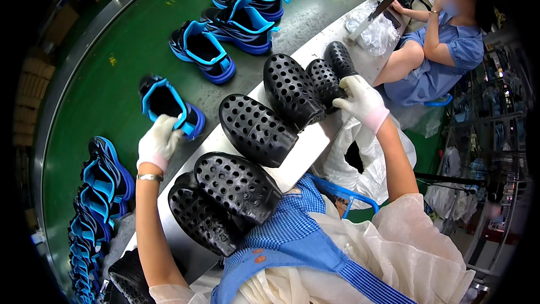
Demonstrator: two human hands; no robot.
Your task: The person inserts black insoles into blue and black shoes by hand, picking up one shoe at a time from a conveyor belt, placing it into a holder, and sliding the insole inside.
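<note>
My left hand [160, 142], in a white glove, has its fingers closed at the heel of a black and blue sneaker [172, 107] on the green surface. My right hand [363, 101], gloved too, curls its fingers at the near end of a small black shoe form [324, 81] full of round holes. Beside that stand a larger perforated form [289, 87] and another narrow one [339, 59]. More of these forms lie along the pale ledge in front of me, one [256, 129] at the middle and one [236, 186] closer to my body.
More sneakers stand on the green conveyor [135, 34], with a long row [107, 174] at left. A plastic-lined bag [360, 163] sits right of me by a blue stool frame [343, 191]. Another person in blue [439, 67] sits at upper right, near clear plastic bags [374, 31].
</note>
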